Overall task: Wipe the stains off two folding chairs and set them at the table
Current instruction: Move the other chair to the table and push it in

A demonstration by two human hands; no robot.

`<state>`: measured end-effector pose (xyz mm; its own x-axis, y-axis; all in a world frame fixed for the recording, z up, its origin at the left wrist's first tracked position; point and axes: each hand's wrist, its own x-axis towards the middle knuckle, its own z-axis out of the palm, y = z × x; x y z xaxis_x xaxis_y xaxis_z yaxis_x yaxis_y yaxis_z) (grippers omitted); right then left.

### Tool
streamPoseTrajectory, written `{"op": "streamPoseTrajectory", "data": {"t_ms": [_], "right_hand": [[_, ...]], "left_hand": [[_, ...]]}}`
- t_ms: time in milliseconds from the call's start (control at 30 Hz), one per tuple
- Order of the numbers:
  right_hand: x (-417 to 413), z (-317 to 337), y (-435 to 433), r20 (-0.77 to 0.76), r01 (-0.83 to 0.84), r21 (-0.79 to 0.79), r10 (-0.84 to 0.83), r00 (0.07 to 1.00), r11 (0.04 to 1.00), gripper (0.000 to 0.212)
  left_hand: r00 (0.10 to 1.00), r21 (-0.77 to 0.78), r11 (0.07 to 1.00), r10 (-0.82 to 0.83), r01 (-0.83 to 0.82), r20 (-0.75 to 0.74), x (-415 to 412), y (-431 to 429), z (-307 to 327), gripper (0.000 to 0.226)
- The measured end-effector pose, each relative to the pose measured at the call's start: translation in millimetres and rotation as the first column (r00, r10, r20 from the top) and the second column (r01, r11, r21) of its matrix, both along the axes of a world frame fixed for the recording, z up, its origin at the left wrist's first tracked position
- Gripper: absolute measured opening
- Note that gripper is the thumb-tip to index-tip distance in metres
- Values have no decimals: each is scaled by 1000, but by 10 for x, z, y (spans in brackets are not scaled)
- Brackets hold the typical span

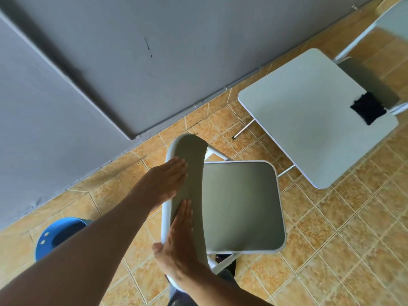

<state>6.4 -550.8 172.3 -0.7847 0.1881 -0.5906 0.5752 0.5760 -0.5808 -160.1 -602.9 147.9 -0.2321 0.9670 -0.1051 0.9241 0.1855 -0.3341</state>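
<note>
Head view: both my hands lie flat with fingers straight on the backrest of the folding chair [240,206], gripping nothing. My left hand [170,180] presses the upper part, my right hand [178,241] the lower edge, thumb hooked behind. The seat faces the white worktop [309,120], where a dark cloth [368,109] lies. A blue stool [59,233] stands by my left arm.

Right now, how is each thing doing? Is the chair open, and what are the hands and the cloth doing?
folding chair: unfolded, seat flat, standing on the tiled floor.
left hand: flat, fingers straight, on the chair's backrest.
right hand: flat on the backrest, thumb hooked over its edge.
black cloth: lying near the white table's edge, nobody holding it.
blue tub: on the floor.
</note>
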Motion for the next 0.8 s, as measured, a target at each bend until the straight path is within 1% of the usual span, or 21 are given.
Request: {"op": "streamPoseTrajectory", "data": {"t_ms": [133, 233, 300, 433, 567, 667, 733, 800], "right_hand": [[16, 2, 380, -38, -36, 28, 37, 999, 999, 106], [50, 3, 745, -57, -52, 52, 55, 997, 997, 103], [95, -1, 989, -69, -60, 72, 65, 996, 996, 101], [255, -43, 1421, -83, -39, 130, 50, 995, 991, 95], [334, -74, 1561, -76, 11, 258, 9, 997, 966, 93], [334, -59, 1559, -67, 25, 333, -3, 998, 943, 91], [328, -67, 1552, -62, 2, 337, 20, 998, 941, 89], [317, -85, 1563, -62, -15, 354, 39, 997, 935, 88]], "left_hand": [[993, -30, 993, 113, -113, -19, 108, 230, 70, 37], [983, -17, 983, 184, -184, 2, 193, 483, 114, 33], [977, -5, 977, 212, -212, 20, 286, 673, 146, 34], [962, -67, 963, 264, -260, 66, 512, 1028, 123, 38], [943, -84, 952, 305, -295, 137, 500, 1178, 78, 55], [929, -121, 944, 324, -307, 176, 462, 1219, 25, 54], [922, -140, 938, 339, -316, 188, 461, 1240, 16, 52], [916, -150, 933, 352, -327, 194, 453, 1251, 31, 54]]}}
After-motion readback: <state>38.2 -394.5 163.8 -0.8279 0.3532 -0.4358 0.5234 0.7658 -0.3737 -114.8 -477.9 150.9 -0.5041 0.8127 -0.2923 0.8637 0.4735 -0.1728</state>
